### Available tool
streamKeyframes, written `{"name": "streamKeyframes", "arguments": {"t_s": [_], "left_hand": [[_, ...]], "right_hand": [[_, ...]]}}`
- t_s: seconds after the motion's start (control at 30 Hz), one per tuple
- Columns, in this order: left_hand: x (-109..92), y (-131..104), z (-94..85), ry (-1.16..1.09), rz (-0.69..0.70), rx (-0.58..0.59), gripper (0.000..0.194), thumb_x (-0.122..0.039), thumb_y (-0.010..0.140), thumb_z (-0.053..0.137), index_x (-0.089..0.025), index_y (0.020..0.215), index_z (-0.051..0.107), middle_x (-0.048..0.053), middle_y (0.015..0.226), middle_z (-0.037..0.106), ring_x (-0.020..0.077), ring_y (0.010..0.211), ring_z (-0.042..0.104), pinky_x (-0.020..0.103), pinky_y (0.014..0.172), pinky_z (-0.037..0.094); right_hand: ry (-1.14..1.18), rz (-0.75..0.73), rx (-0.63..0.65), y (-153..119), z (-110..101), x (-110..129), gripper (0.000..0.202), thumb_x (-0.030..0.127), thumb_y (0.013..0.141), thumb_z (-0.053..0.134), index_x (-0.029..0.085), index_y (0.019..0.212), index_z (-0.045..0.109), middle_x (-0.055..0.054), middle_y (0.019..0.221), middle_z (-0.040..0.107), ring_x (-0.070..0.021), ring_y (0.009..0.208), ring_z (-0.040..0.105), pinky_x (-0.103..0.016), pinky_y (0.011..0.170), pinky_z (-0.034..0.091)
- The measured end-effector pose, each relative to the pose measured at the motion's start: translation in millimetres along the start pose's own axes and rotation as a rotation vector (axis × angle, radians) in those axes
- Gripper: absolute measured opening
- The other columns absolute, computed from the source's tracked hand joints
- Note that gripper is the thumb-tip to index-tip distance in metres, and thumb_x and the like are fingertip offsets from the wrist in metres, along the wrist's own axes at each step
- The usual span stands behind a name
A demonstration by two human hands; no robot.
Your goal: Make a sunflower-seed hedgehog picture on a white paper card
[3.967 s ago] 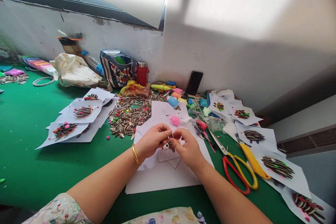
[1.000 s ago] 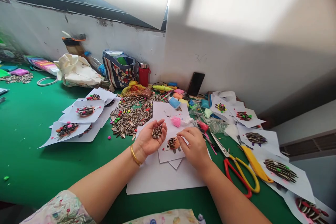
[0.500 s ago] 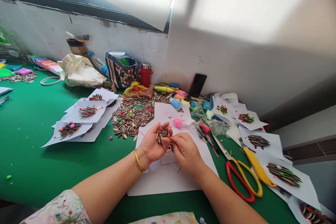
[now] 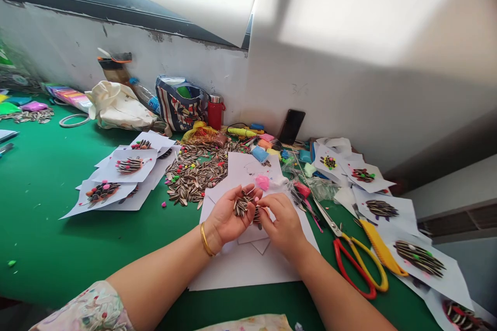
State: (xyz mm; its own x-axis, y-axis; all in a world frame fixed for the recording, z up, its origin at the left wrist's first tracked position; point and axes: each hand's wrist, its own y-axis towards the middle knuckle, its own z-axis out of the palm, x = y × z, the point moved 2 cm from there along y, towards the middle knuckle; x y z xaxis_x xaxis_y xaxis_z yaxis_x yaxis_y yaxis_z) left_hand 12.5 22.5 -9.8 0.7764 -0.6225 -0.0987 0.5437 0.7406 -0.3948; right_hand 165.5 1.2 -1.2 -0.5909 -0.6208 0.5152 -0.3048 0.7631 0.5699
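Observation:
My left hand [image 4: 229, 214], with a gold bangle at the wrist, is cupped palm up around a small heap of sunflower seeds [image 4: 240, 208]. Close beside its fingertips, my right hand [image 4: 281, 222] pinches thumb and forefinger together. A tiny pink spot shows at that pinch, too small to name. Under both hands lies a small white card, partly covered, with seeds set on it [image 4: 257, 215]. It rests on larger white paper sheets [image 4: 248, 271]. Just beyond the fingers sits a lump of pink clay [image 4: 262, 182].
A loose seed pile [image 4: 200, 176] spreads behind my left hand. Seed-decorated cards [image 4: 135, 163] lie left, and more cards [image 4: 446, 274] right. Large scissors [image 4: 361, 264] and a yellow cutter [image 4: 382, 248] lie right of my forearm. A phone [image 4: 292, 126] leans against the wall.
My right hand has shifted slightly right, and its fingers have lifted a little, uncovering more of the seeds on the card. My left hand still cups its seeds.

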Motion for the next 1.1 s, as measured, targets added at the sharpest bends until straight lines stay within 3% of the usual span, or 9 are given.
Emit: {"name": "streamKeyframes", "arguments": {"t_s": [0.2,0.3,0.4,0.5,0.67,0.83,0.93,1.1], "left_hand": [[5.5,-1.4,2.0,0.07,-0.037,-0.015,0.023,-0.022,0.095,0.047,-0.009,0.105,0.064,0.014,0.096,0.068,0.0175,0.08,0.07,0.023,0.062,0.061],[5.6,-0.9,0.7,0.1,-0.054,-0.031,0.023,-0.022,0.095,0.049,-0.009,0.107,0.064,0.014,0.095,0.069,0.0175,0.077,0.07,0.023,0.063,0.061],[4.8,-0.8,0.1,0.1,-0.063,-0.053,0.024,-0.023,0.096,0.048,-0.009,0.107,0.064,0.014,0.094,0.069,0.0173,0.076,0.071,0.022,0.062,0.061],[3.4,-1.5,1.3,0.091,-0.057,-0.067,0.024,-0.024,0.096,0.047,-0.008,0.105,0.063,0.015,0.098,0.069,0.0194,0.083,0.072,0.021,0.061,0.06],[-2.7,-2.6,4.3,0.072,-0.016,-0.08,0.022,-0.022,0.096,0.048,-0.01,0.106,0.063,0.015,0.102,0.069,0.0215,0.097,0.071,0.018,0.056,0.057],[-10.0,0.1,4.0,0.064,0.015,-0.078,0.018,-0.016,0.092,0.051,-0.011,0.106,0.06,0.01,0.087,0.064,0.0164,0.08,0.07,0.013,0.041,0.044],[-12.4,3.1,2.1,0.078,0.011,-0.047,0.022,-0.009,0.09,0.047,-0.011,0.109,0.058,0.005,0.078,0.057,0.0104,0.062,0.062,0.012,0.034,0.032],[-13.9,3.9,0.6,0.158,0.047,-0.017,0.023,-0.01,0.093,0.05,-0.012,0.114,0.055,-0.001,0.073,0.047,0.0043,0.05,0.048,0.01,0.033,0.029]], "right_hand": [[-0.13,0.049,-0.039,2.5,-3.4,-4.2,0.013,0.028,0.093,0.055,0.021,0.083,0.058,-0.004,0.081,0.064,-0.0211,0.079,0.055,-0.035,0.072,0.041],[-0.126,0.083,-0.067,3.5,-7.8,-3.5,0.009,0.03,0.093,0.056,0.022,0.091,0.06,-0.003,0.08,0.064,-0.0202,0.075,0.056,-0.034,0.071,0.041],[-0.086,0.024,-0.028,4.2,-11.7,0.0,0.011,0.026,0.096,0.053,0.023,0.1,0.063,-0.004,0.089,0.068,-0.0204,0.082,0.058,-0.035,0.075,0.042],[-0.062,0.003,-0.031,3.6,-15.1,1.1,0.015,0.024,0.097,0.049,0.022,0.091,0.063,-0.004,0.087,0.067,-0.0206,0.084,0.057,-0.035,0.076,0.041],[0.039,0.114,-0.007,0.7,-15.1,-6.4,0.025,0.031,0.098,0.046,0.021,0.076,0.056,-0.002,0.072,0.059,-0.0177,0.07,0.053,-0.032,0.066,0.041],[0.183,0.247,0.012,-1.3,-12.2,-16.0,0.017,0.032,0.094,0.051,0.021,0.086,0.062,-0.003,0.083,0.064,-0.0184,0.075,0.057,-0.032,0.068,0.047],[0.294,0.374,0.041,-1.5,-9.7,-21.2,0.013,0.032,0.089,0.058,0.022,0.095,0.064,-0.003,0.087,0.066,-0.0194,0.075,0.059,-0.033,0.068,0.05],[0.461,0.459,0.178,3.2,-19.5,-33.4,0.013,0.035,0.085,0.065,0.023,0.081,0.067,-0.001,0.077,0.066,-0.0188,0.071,0.06,-0.032,0.063,0.049]]}}
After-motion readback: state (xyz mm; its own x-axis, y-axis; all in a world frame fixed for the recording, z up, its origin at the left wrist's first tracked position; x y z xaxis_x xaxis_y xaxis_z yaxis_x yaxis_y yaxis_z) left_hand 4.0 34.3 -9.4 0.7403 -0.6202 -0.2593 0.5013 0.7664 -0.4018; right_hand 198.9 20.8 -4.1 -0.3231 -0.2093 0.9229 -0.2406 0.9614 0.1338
